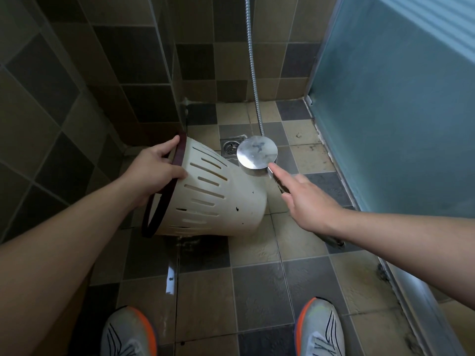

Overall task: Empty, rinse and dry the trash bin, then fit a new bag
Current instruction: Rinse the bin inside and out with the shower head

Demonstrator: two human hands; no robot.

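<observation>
- Notably, the shower head's (257, 155) handle is mostly hidden beneath the right hand (312, 206), so whether the lower fingers curl round it cannot be told; only the straight index finger shows plainly, its tip at the near edge of the chrome disc.
- The metal hose (253, 68) runs up the far wall and is cut off at the top edge.
- The bin's open mouth faces near-left, away from full view; its inside cannot be made out.
- Both shoes (320, 330) are cropped at the near edge; their dark markings are not readable as writing. No legible label shows on any item.
- The trash bin (218, 199) is cream plastic with rows of slots in its wall, a dark brown rim ring and a few small dark specks near its base.
- It is tipped on its side, left of centre, base pointing toward the floor drain (229, 147).
- The left hand (156, 170) grasps the rim, fingers curled inside, thumb on the outer wall.
- The tiled floor (257, 283) looks wet beneath the bin.
</observation>
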